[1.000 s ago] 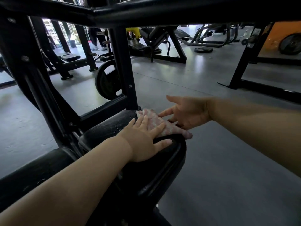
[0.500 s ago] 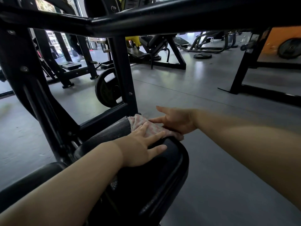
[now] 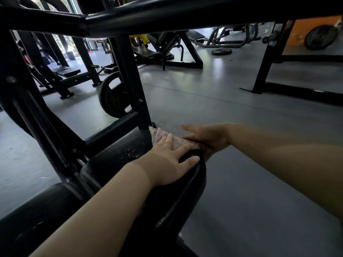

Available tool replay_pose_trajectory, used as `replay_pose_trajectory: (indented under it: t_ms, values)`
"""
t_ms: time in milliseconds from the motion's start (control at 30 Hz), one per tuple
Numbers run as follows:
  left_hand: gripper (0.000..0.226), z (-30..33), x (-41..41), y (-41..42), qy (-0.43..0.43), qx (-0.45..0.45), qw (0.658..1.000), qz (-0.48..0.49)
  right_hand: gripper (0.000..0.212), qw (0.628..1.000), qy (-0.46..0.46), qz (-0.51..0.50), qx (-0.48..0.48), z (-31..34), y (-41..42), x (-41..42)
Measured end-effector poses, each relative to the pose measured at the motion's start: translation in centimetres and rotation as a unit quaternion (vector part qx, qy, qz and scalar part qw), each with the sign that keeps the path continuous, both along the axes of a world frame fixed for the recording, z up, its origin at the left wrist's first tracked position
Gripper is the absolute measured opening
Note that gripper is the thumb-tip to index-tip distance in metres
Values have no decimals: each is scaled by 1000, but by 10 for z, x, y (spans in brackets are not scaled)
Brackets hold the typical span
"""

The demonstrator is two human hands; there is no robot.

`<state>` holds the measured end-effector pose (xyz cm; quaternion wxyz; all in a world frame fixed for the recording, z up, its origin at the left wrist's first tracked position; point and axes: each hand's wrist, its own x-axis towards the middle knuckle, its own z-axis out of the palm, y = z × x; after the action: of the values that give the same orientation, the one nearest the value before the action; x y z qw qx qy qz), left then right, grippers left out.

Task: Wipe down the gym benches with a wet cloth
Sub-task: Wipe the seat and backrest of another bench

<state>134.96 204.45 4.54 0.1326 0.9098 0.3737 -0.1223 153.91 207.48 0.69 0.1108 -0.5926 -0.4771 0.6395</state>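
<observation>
Black vinyl padding covers the bench pad (image 3: 115, 164) nearest the camera, and its top surface carries scattered water droplets. One second pad section (image 3: 33, 216) lies closer, at the lower left, separated from the first by a gap. Two bare forearms enter from below and from the right. The left hand (image 3: 167, 164) lies flat on the far end of the pad, fingers straight and slightly spread, with the fingertips resting on the cloth (image 3: 167, 139) and the thumb extended along the pad's rounded edge. One cloth is visible: a pale, pinkish folded piece located at the far right corner of the pad, just beside the frame upright. The right hand (image 3: 207, 141) meets the cloth from the right side; its thumb is raised and extended, and its fingers reach along the cloth edge and down over the pad's side. Whether those fingers pinch the cloth or only press it cannot be determined. Black steel frame members (image 3: 133, 86) rise behind the pad and cross overhead. Grey flooring (image 3: 213, 101) with a dull sheen extends beyond. One weight plate (image 3: 111, 97) stands behind the upright. One plate (image 3: 221, 51) lies flat on the floor farther back, and one more plate (image 3: 321, 37) stands against an orange wall (image 3: 311, 23). Further benches and racks occupy the far background.
</observation>
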Motion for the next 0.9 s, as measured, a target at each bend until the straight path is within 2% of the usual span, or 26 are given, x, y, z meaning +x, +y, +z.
replay_pose_trajectory:
  t_ms: [167, 400, 667, 900]
  values:
    - [57, -2, -15, -10, -19, -17, 999, -44, 64, 997, 59, 33, -22, 9, -22, 16]
    - [56, -1, -1, -6, -5, -3, 1000, -30, 65, 998, 53, -21, 18, 6, -17, -8]
    - [59, -5, -2, -25, -10, 7, 998, -58, 70, 998, 41, -51, 9, -2, -50, 12]
    - [63, -4, -10, -49, 22, 35, 995, -91, 69, 992, 88, -91, 14, 0, -90, 3]
